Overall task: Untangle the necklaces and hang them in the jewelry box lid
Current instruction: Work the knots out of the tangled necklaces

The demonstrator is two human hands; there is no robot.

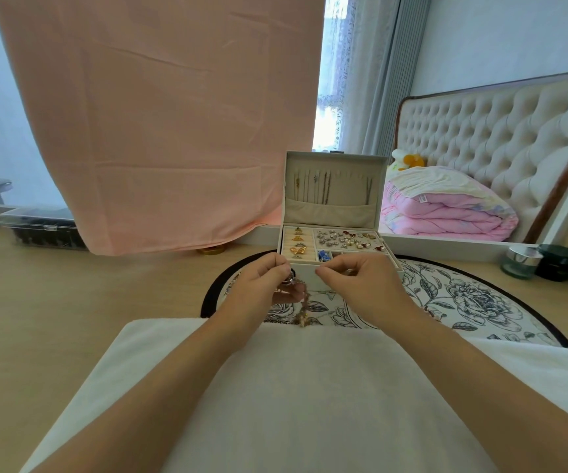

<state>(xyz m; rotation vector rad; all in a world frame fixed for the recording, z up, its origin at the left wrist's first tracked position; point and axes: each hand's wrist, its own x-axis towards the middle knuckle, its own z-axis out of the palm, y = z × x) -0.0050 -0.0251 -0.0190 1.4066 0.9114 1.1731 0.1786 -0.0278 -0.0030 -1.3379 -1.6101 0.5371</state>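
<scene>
A white jewelry box [310, 274] stands open on a round floral mat [463, 298]. Its upright lid [334, 186] has several thin necklaces hanging from hooks above a fabric pocket. The tray below holds rings and many small earrings. My left hand [258, 285] is closed around a tangled bunch of necklaces [301, 307], whose chains dangle down toward the mat. My right hand [361, 285] pinches a fine chain from that bunch, just in front of the box. Both hands are close together.
A white cloth [293, 387] covers the near table. A pink sheet [159, 124] hangs behind on the left. A clear plastic case [43, 227] sits at the left. Dark jars [549, 264] stand at the right edge. A mirror reflects a bed.
</scene>
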